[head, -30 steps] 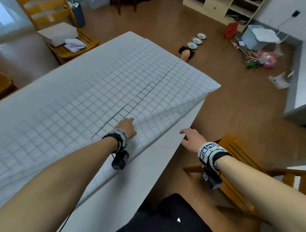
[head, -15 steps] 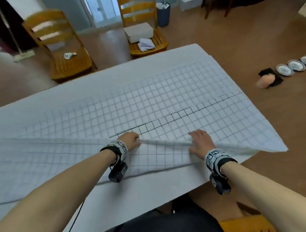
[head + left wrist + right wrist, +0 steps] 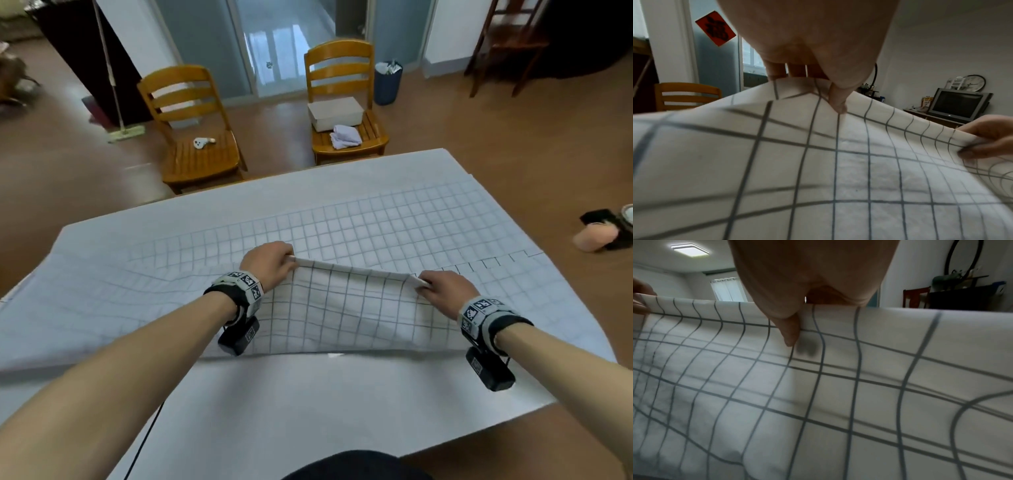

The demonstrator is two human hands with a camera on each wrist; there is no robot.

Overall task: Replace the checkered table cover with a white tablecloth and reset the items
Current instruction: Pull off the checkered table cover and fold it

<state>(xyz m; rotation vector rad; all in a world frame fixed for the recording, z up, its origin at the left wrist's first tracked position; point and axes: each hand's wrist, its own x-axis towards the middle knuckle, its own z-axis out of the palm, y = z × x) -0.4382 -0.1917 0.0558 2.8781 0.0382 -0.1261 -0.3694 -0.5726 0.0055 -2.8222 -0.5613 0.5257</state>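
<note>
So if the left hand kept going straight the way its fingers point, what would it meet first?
The left hand pinches the lifted edge of the checkered cover, fingers pointing away across the table. Straight on, it would probably pass over the cover's flat part, then reach the wooden chair holding the box; depth is unclear.

A home's living and dining room: wooden chairs (image 3: 195,137) stand on a brown floor by glass doors (image 3: 281,44), a TV (image 3: 958,104) sits under a wall clock (image 3: 975,82), a mop (image 3: 116,102) leans nearby.
</note>
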